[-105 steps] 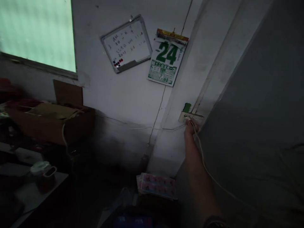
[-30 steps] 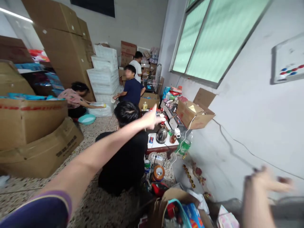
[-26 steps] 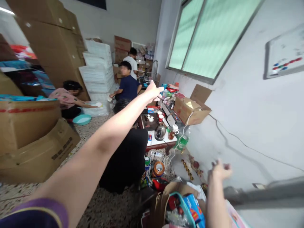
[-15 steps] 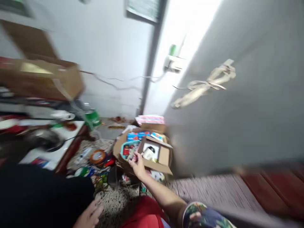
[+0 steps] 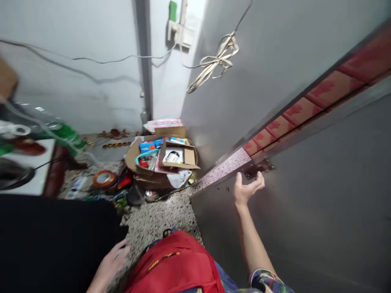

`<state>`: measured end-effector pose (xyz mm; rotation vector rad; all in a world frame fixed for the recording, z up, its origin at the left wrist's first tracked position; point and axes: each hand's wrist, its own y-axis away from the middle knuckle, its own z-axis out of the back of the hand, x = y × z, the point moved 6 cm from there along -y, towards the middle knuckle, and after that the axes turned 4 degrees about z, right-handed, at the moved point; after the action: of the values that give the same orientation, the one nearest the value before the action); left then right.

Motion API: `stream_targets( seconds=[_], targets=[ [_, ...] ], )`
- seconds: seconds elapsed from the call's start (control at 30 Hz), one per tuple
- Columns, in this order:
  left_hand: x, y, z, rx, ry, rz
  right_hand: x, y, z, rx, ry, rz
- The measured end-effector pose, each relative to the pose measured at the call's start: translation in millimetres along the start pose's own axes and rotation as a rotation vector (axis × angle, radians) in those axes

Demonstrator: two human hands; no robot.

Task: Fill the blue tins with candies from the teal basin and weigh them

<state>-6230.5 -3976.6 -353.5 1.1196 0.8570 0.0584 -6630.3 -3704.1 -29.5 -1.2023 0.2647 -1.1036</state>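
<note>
My right hand (image 5: 248, 189) is raised at a grey door panel (image 5: 290, 219), just below a dark metal latch (image 5: 259, 167). Thumb and fingers are spread, with nothing visible between them; whether they touch the panel I cannot tell. Low on the left, my left hand (image 5: 111, 260) hangs beside a black surface (image 5: 55, 240), fingers loosely extended and nothing visible in it. A red backpack (image 5: 180, 264) is at my front, between the hands. Beyond, an open cardboard box (image 5: 132, 156) on the floor holds blue packets (image 5: 148, 146), a turquoise basket (image 5: 139, 156) and a smaller carton (image 5: 189, 156).
A tied white cable (image 5: 216, 61) hangs on the upper grey panel (image 5: 259, 73). Red patterned tiles (image 5: 293, 110) show through the gap between panels. On the floor lie a roll of orange tape (image 5: 104, 179) and clutter. A green bottle (image 5: 69, 136) lies on the left table (image 5: 33, 175).
My right hand has left the cardboard box and moved right to the latch. The lower grey door panel now covers the floor at right. The view has turned right.
</note>
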Motion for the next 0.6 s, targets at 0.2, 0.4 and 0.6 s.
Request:
stream_targets(
  seconds=[0.2, 0.4, 0.6],
  targets=[
    [1.4, 26.1, -7.8, -0.029, 0.071, 0.019, -10.9, 11.7, -27.2, 0.134, -0.109, -0.158],
    [62.6, 54.8, -14.2, -0.086, 0.036, 0.135, -0.4, 7.2, -31.0, 0.159, -0.077, -0.139],
    [92.5, 72.3, -32.9, -0.109, 0.034, 0.134, -5.4, 6.2, -33.7, 0.324, -0.189, -0.098]
  ],
)
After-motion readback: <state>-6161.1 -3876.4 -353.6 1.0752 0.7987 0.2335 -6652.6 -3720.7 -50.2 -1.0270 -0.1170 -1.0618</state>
